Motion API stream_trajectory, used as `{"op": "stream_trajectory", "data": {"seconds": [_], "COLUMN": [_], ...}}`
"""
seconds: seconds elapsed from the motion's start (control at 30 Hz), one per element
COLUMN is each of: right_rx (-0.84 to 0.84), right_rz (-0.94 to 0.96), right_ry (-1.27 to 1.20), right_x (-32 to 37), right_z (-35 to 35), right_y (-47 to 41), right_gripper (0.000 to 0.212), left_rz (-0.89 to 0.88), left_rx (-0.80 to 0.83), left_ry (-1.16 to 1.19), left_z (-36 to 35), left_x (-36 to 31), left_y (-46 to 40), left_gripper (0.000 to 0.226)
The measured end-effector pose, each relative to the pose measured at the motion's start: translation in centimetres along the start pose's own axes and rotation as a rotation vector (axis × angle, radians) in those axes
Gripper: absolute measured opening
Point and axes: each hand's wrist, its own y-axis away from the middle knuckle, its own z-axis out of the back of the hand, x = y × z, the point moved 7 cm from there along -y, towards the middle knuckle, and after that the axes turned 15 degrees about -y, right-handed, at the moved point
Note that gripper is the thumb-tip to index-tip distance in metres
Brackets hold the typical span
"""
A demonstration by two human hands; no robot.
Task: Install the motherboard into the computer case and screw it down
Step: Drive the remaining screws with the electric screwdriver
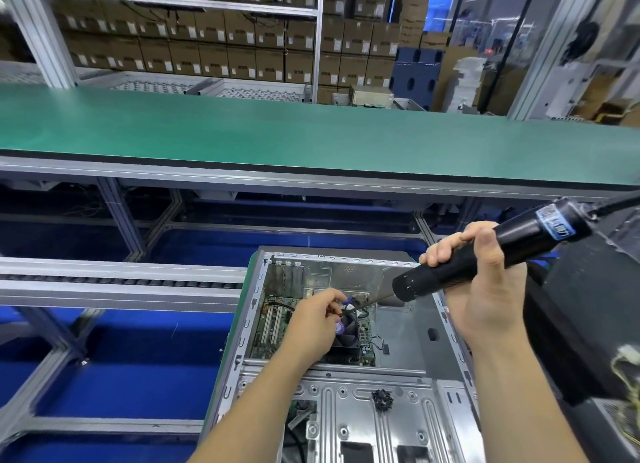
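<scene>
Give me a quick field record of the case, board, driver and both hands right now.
case: computer case lying open on its side
board: motherboard inside the case, fan on it
driver: electric screwdriver tilted, bit pointing down-left toward the board
right hand: right hand grips the driver body
left hand: left hand at the bit's tip, fingers pinched; what they hold is unclear
</scene>
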Motion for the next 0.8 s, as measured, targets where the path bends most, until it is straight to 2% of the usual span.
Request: {"op": "stream_trajectory", "data": {"seconds": [0.13, 0.27, 0.33, 0.47, 0.63, 0.8], "right_rx": [0.048, 0.042, 0.042, 0.019, 0.017, 0.021], "right_rz": [-0.011, 0.06, 0.062, 0.073, 0.063, 0.051], "right_ry": [0.037, 0.08, 0.08, 0.095, 0.103, 0.203], "right_x": [0.4, 0.7, 0.6, 0.5, -0.7, -3.3], "right_z": [-0.7, -1.4, -1.7, -2.1, -2.4, -3.2], "right_y": [0.2, 0.6, 0.8, 0.8, 0.0, -0.8], "right_gripper": [0.041, 0.01, 0.012, 0.034, 0.031, 0.02], "left_rz": [-0.042, -0.045, -0.036, -0.008, 0.045, 0.036], "left_rx": [0.022, 0.015, 0.001, -0.005, -0.045, -0.052], "left_ry": [-0.054, -0.064, -0.046, -0.002, -0.036, -0.252], "left_z": [-0.4, -0.5, -0.3, -0.3, 0.1, 0.7], "left_x": [-0.3, -0.4, -0.3, 0.0, 0.8, 1.7], "left_y": [0.1, 0.2, 0.2, 0.1, -0.8, -2.0], "left_gripper": [0.038, 0.038, 0.039, 0.04, 0.029, 0.028]}}
